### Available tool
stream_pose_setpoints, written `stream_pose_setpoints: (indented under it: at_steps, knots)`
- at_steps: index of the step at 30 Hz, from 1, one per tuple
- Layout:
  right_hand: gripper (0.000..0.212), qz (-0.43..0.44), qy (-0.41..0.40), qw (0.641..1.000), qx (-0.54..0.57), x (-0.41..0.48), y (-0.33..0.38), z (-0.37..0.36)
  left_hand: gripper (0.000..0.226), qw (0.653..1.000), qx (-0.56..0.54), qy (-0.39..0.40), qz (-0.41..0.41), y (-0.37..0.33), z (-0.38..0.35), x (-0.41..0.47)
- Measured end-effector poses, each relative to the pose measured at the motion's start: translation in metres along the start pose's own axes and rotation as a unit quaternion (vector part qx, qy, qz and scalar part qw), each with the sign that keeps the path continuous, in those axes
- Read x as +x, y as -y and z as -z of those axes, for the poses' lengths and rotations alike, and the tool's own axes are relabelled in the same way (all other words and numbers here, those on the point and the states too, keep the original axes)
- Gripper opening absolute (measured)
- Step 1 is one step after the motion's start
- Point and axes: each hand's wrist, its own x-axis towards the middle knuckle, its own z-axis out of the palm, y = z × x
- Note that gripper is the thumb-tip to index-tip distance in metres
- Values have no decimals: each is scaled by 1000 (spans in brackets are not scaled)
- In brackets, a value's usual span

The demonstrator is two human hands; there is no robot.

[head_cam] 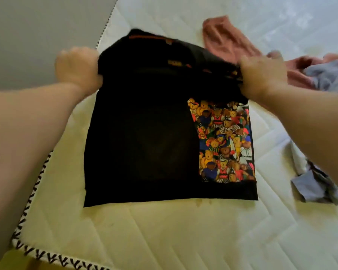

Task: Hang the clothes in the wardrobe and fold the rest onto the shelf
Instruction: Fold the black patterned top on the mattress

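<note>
Black top w/ a teddy-bear print panel is lying flat on the mattress. I'm gripping its upper edge, left hand & right hand, fingers closed on fabric. Pink garment & grey clothes are lying to the right.

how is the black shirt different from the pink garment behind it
The black shirt lies spread flat with straight edges; the pink garment lies crumpled. Both hands, left hand and right hand, grip the black shirt; nothing touches the pink one. The black shirt carries a teddy-bear print panel; the pink looks plain. Both rest on the mattress.
</note>
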Motion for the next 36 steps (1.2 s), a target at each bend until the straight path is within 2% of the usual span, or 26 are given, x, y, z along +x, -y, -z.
stream_pose_setpoints:
  at_steps: [3,7,9,12,15,17,22,27,30,36]
  knots:
    - [27,6,2,999,38,-47,5,-16,12,997,-47,-28,-55,11,-33,-60]
    - [24,72,44,996,23,-115,21,-43,12,971,-50,-39,-231,18,-72,-153]
    - [22,97,79,992,3,-141,32,-58,9,959,-45,-21,-279,17,-92,-186]
    - [15,96,116,988,-26,-164,49,-73,11,961,-49,8,-273,10,-107,-214]
    - [17,68,149,986,-28,-174,58,-78,17,969,-44,44,-239,3,-113,-227]
    - [18,55,143,988,-31,-176,57,-76,21,971,-42,58,-227,3,-111,-230]
    - [22,30,131,991,-14,-179,52,-64,22,964,-54,58,-253,4,-98,-235]
    - [16,-2,208,978,0,-197,62,-60,24,957,-51,87,-273,-1,-96,-250]
    - [25,-33,249,968,-3,-212,72,-62,27,958,-35,118,-257,-6,-99,-260]
    - [24,-46,278,959,-6,-218,80,-58,31,954,-37,131,-268,-12,-96,-265]
